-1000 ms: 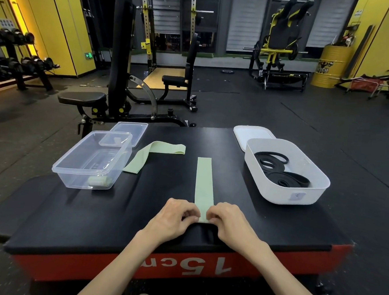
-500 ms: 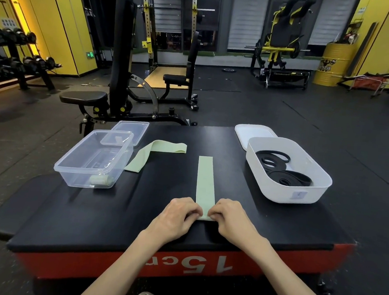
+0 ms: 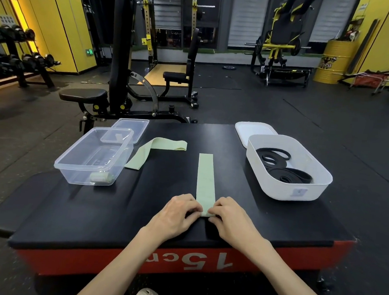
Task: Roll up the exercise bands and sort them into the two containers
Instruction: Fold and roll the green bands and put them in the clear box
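While the flat pale green elastic band strip (image 3: 206, 182) lay on the black padded desk (image 3: 163, 186), its long axis was noted running straight away from the person. The near end lay between the two hands and the far end out toward the desk's middle. The left hand (image 3: 175, 215) and the right hand (image 3: 232, 219) were seen flanking that near end, about equally close. Their fingertips were curled in, pinching the strip's end from either side. Whether a first turn had been made under the fingertips could not be told. The roll was judged to need driving forward, away from the body, along the strip.

Containers were recorded thus:
- **Left of the strip:** A clear rectangular plastic box (image 3: 72, 164) stood well apart from it, with one small rolled pale green band (image 3: 100, 177) in its near corner. A clear lid (image 3: 130, 129) lay behind the box.
- **Beside the box:** A second pale green band (image 3: 156, 149), unrolled and loosely bent, lay just beside the box's right wall.
- **Right of the strip:** A white round-cornered plastic tub (image 3: 287, 190) held coiled black loop bands (image 3: 279, 167). A white lid (image 3: 252, 130) lay behind it.

By colour, the clear box was judged the destination, on the left hand's side.
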`<state>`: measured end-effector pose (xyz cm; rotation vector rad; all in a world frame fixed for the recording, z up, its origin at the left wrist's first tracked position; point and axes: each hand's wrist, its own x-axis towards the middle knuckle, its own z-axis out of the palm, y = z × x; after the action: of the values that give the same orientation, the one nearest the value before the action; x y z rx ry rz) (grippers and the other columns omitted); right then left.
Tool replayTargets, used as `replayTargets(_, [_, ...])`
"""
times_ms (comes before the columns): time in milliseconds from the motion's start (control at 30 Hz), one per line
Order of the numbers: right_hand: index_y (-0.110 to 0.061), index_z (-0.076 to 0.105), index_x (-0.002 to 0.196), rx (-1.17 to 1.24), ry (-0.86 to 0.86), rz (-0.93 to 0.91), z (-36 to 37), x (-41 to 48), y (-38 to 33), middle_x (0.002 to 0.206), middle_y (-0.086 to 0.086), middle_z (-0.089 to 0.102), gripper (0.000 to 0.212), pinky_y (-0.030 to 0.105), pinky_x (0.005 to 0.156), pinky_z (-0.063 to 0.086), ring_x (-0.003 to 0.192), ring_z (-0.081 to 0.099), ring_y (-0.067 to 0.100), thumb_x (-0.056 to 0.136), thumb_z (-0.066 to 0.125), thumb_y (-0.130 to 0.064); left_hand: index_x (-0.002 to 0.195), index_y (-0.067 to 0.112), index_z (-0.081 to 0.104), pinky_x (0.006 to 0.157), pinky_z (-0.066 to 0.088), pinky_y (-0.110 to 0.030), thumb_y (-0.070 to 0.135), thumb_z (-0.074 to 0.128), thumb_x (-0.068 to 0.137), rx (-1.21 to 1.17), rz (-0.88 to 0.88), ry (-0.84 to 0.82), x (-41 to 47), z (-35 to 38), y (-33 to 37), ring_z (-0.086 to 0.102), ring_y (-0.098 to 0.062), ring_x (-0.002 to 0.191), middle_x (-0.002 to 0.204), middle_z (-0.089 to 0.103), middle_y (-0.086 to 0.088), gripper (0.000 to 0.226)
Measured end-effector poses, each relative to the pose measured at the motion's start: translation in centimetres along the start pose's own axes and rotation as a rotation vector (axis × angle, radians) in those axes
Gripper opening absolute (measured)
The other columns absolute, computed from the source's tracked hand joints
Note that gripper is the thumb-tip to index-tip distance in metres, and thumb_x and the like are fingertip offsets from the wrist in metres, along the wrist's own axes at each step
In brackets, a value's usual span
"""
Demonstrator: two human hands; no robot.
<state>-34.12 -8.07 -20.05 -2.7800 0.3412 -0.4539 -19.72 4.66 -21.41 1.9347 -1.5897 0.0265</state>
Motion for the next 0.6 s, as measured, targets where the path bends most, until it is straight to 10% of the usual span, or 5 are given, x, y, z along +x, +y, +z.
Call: replayTargets(600, [-0.01,0.069,0.083,-0.087,-0.005,-0.061,0.8,-0.5,0.9,0.083,0.002,0.056,0.025,0.033,0.066,0.046,0.082,0.049,0.022,0.078,0.051,0.007,0.094,0.014,0.072,0.072,0.034,-0.004,0.024,0.064,0.089,0.003,0.002,-0.061,-0.5,-0.1,0.2,0.056,-0.006,0.073,0.085,0.066,0.001,0.014])
